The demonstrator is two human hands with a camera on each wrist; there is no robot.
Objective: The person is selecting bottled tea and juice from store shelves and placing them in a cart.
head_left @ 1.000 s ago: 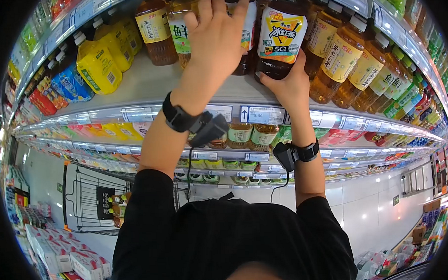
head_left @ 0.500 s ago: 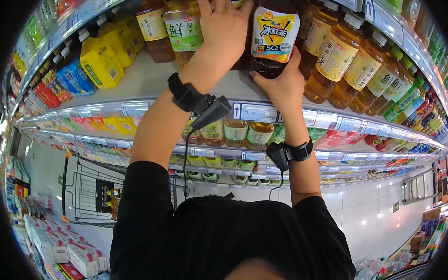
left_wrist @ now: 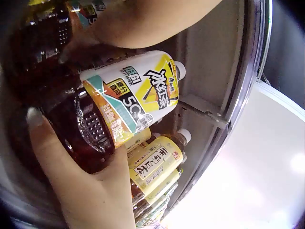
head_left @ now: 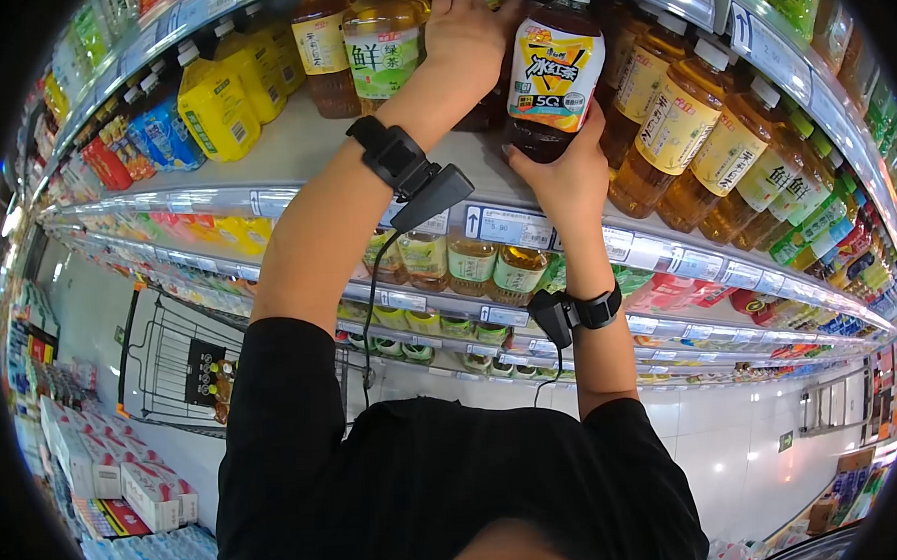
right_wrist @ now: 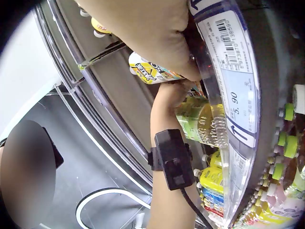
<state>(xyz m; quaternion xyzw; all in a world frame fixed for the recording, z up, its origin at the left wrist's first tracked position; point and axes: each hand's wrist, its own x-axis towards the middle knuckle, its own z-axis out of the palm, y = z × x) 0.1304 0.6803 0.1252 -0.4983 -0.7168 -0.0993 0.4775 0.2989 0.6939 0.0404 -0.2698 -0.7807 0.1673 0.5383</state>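
In the head view my right hand (head_left: 564, 170) grips a dark iced tea bottle (head_left: 552, 75) low down, thumb on one side and fingers on the other. The bottle has a white-and-yellow label and a white cap, and leans slightly. My left hand (head_left: 466, 39) reaches over a second dark iced tea bottle (left_wrist: 40, 36) just beside it, thumb and fingers to either side; its fingertips are partly hidden. The left wrist view shows the left thumb against that second bottle. A green tea bottle (head_left: 381, 48) stands left of my left hand.
Amber tea bottles with cream labels (head_left: 677, 120) line the shelf at right. Yellow bottles (head_left: 216, 110) stand at left. A price label (right_wrist: 236, 90) runs along the shelf edge. Lower shelves hold more drinks. A wire shopping cart (head_left: 161, 343) stands behind at left; stacked cartons (head_left: 86, 451) sit nearby.
My left hand has shifted right relative to the green tea bottle, uncovering its label, with its fingers more bent. The iced tea bottle in my right hand has moved slightly left.
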